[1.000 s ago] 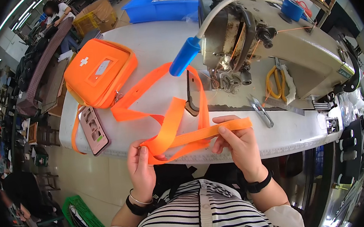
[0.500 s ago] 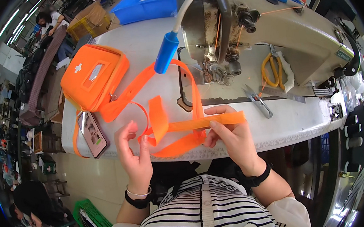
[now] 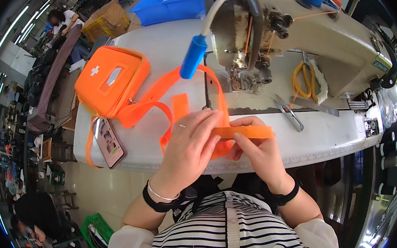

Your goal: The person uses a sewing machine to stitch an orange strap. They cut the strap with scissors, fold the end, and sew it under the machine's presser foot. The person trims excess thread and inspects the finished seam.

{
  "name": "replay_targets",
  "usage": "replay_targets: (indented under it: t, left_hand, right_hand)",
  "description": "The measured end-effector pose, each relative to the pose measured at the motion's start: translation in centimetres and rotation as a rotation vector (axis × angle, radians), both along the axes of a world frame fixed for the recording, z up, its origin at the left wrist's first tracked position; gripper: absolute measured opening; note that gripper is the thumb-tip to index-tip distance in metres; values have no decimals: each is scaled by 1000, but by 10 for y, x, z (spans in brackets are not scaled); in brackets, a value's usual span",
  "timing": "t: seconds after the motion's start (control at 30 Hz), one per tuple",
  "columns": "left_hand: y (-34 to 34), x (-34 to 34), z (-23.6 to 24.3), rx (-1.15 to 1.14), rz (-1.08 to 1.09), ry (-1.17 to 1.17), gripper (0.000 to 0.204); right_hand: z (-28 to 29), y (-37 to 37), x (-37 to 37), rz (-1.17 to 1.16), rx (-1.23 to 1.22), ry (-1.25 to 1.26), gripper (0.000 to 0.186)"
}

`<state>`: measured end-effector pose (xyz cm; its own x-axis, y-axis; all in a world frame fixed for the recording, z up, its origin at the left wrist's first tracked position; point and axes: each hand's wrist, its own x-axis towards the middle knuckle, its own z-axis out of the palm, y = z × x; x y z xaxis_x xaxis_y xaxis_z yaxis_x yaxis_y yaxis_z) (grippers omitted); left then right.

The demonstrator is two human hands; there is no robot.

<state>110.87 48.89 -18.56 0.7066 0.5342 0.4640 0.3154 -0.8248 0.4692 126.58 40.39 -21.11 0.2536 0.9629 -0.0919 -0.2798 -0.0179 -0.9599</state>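
Note:
An orange webbing strap (image 3: 249, 133) lies crosswise between my hands in front of the sewing machine, its loops spreading over the white table. My right hand (image 3: 261, 157) pinches it near its right end, thumb on top. My left hand (image 3: 186, 151) curls over the strap just left of my right thumb, fingertips closed on it and hiding part of it. Behind, an orange pouch (image 3: 107, 80) with a white cross rests at the table's left, with a pink phone (image 3: 109, 144) in front of it.
The sewing machine (image 3: 315, 50) takes up the right, with a blue-sleeved hose (image 3: 193, 57), thread snips (image 3: 288, 112) and yellow-handled scissors (image 3: 303, 79). A blue bin (image 3: 165, 10) sits behind the table. Another person (image 3: 67, 22) works back left; a green basket (image 3: 96, 234) is below left.
My left hand has let go of the strap's left part, opened, then swung up and right onto the stretch beside my right thumb. My right hand keeps its hold.

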Motion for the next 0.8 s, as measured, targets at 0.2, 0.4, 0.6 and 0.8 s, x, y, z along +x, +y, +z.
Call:
replay_targets:
  t: [0.2, 0.4, 0.6, 0.8]
  left_hand:
    - [-5, -25, -7, 127, 184, -202, 47]
    - [-10, -51, -16, -97, 418, -134, 57]
    - [-9, -68, -38, -460, 368, -340, 45]
    - [-8, -79, -51, -722, 237, -425, 29]
  right_hand:
    - [-3, -5, 6, -36, 7, 17, 18]
    - [-8, -3, 3, -19, 36, 30, 18]
    - [-8, -5, 3, -53, 50, -20, 19]
    - [-6, -3, 5, -98, 73, -101, 21]
